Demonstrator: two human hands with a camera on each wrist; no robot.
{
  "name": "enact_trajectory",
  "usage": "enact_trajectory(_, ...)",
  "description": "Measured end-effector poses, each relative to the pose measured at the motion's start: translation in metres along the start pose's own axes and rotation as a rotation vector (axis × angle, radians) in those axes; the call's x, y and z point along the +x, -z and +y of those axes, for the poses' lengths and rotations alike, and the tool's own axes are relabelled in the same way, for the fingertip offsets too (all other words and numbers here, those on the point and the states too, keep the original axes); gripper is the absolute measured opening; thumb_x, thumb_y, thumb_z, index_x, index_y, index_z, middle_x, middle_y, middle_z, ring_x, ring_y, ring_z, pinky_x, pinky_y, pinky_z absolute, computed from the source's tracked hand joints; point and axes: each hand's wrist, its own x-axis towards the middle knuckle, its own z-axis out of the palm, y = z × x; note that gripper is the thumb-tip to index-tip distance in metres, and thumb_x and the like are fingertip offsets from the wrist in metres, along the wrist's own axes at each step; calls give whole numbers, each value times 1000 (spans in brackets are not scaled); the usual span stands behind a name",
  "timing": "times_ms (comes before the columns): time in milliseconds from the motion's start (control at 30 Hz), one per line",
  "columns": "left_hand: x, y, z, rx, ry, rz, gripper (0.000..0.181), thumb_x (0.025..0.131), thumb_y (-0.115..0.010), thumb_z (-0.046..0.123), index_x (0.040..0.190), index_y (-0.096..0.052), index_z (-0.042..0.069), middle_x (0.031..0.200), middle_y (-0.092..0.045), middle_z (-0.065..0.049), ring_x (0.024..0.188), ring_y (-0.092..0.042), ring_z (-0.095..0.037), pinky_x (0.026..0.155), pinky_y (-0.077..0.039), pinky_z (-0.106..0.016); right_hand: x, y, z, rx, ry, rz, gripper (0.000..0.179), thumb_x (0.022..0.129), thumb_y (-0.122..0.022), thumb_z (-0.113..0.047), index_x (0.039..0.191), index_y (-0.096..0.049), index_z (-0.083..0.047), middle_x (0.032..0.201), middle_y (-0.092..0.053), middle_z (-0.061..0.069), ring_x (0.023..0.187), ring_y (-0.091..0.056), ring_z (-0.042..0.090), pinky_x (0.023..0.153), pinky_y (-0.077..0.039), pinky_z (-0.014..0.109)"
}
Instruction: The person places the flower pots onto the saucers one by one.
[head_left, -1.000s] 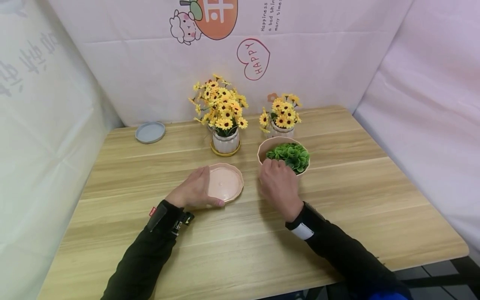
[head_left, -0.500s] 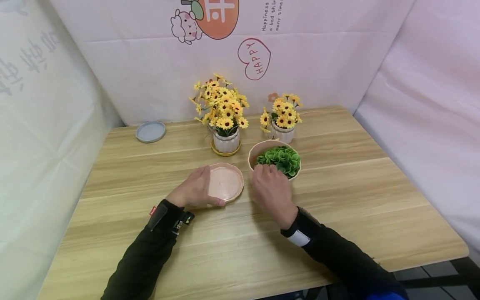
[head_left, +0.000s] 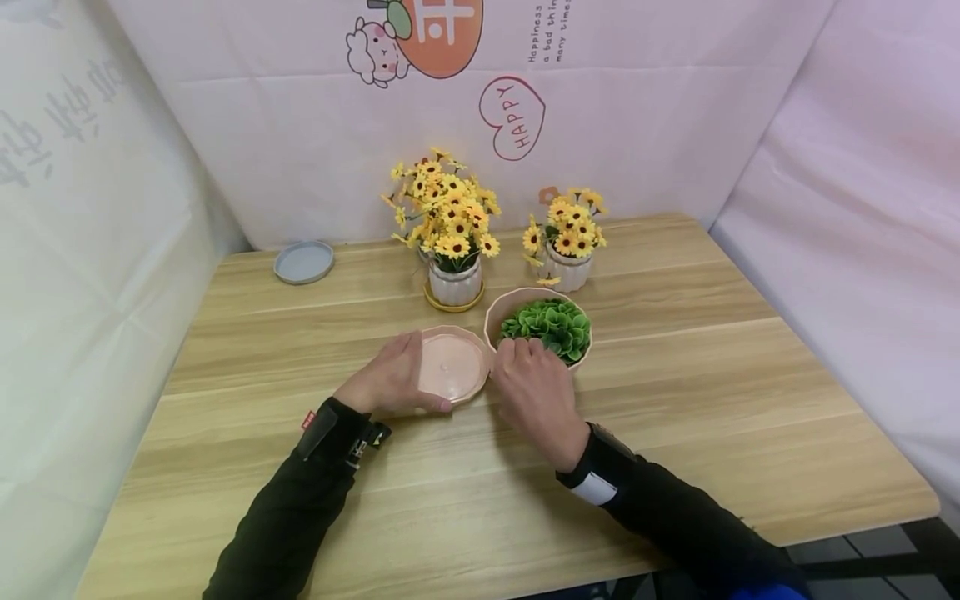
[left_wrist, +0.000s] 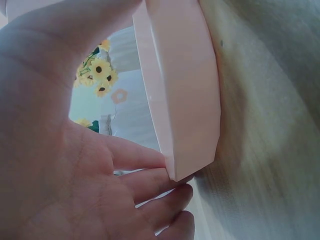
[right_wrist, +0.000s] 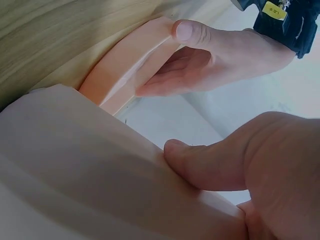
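Note:
My left hand [head_left: 390, 379] grips the pale pink saucer [head_left: 456, 367], with the thumb at its near edge and the fingers along its left side. In the left wrist view the saucer's side wall [left_wrist: 192, 95] stands close to the wood. My right hand [head_left: 536, 396] pinches the near rim of a pink flowerpot [head_left: 504, 307], its thumb outside on the wall and its fingers over the rim. Leafy green foliage [head_left: 558, 325] fills much of the pot. The pot's left side is right at the saucer's right edge. In the right wrist view the pot wall [right_wrist: 85, 155] fills the foreground.
Behind the saucer a white pot of yellow flowers [head_left: 455, 285] stands on a yellow saucer [head_left: 453, 307]. A second white flowerpot [head_left: 568, 271] with yellow flowers is just behind the pink pot. A grey saucer [head_left: 303, 262] lies at the table's back left. Cloth walls [head_left: 637, 125] surround the table.
My right hand has brought the pink flowerpot left and nearer to me, up to the saucer. The left hand has stayed on the saucer, nearly still.

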Motion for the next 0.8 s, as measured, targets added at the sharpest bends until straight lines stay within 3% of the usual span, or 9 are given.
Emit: enact_trajectory(800, -1, -1, 0, 30, 9, -4, 137, 78, -88, 63, 166, -10, -7, 171, -24, -27, 160, -26, -39, 132, -26, -53, -2, 2, 3, 36, 26, -17, 18, 96, -65, -4, 82, -52, -6, 71, -55, 6, 67, -59, 24, 52, -44, 30)
